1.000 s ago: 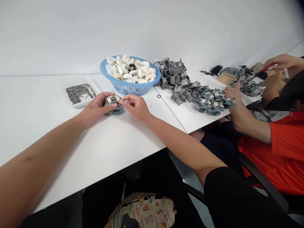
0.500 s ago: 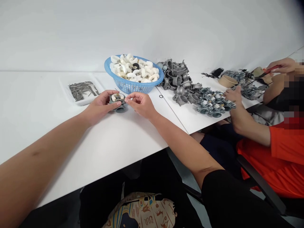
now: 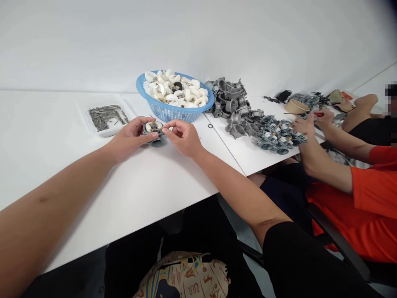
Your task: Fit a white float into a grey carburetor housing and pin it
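Note:
My left hand (image 3: 132, 134) is closed around a grey metal carburetor body (image 3: 157, 142), keeping it low over the white table with its open side up. Set in that opening is a white float (image 3: 150, 127) with a small brass-coloured part beside it. At the carburetor's right edge, the thumb and forefinger of my right hand (image 3: 185, 140) are pinched together. Whatever lies between those fingertips is too small or hidden to make out.
A blue basket (image 3: 141, 89) heaped with white floats stands behind my hands. To the left is a white tray (image 3: 83, 120) of thin metal pins (image 3: 104, 118). Bare carburetor bodies (image 3: 231, 103), float-fitted carburetors (image 3: 281, 134) and a black ring (image 3: 210, 126) lie rightward, near a co-worker's hands (image 3: 324, 120).
My hands and the carburetor have stayed almost in place, with only a slight shift of the right hand. On the right, the co-worker's raised hand with a red-handled tool has come down.

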Motion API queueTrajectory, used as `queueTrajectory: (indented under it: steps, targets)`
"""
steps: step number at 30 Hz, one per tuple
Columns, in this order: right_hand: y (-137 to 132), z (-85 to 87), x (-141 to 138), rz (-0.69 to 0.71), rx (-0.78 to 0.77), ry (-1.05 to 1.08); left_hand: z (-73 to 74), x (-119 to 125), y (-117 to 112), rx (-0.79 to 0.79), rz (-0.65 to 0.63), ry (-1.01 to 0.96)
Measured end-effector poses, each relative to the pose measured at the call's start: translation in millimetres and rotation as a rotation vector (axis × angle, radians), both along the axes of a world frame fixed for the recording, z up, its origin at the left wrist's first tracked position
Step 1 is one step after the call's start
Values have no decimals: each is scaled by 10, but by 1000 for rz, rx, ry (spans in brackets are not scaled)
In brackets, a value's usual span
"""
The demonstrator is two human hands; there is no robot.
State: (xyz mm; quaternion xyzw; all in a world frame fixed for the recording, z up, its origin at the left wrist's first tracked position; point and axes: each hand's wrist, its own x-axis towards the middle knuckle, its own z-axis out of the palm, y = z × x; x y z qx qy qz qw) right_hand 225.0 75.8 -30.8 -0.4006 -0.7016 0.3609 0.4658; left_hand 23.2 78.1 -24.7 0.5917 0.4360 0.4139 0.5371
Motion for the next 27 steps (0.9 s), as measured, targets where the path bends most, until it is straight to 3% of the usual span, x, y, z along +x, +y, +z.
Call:
queueTrajectory:
  steps: [5, 15, 27]
  targets:
    - [-12, 6, -6, 12, 45, -85, -29, -20, 23, 31, 13, 29]
    - [-55, -15, -78, -121, 230, -220, -52, -35, 35, 14, -1, 24]
    - [-73, 15, -94, -162, 281, -330, -97, -58, 69, 32, -34, 32]
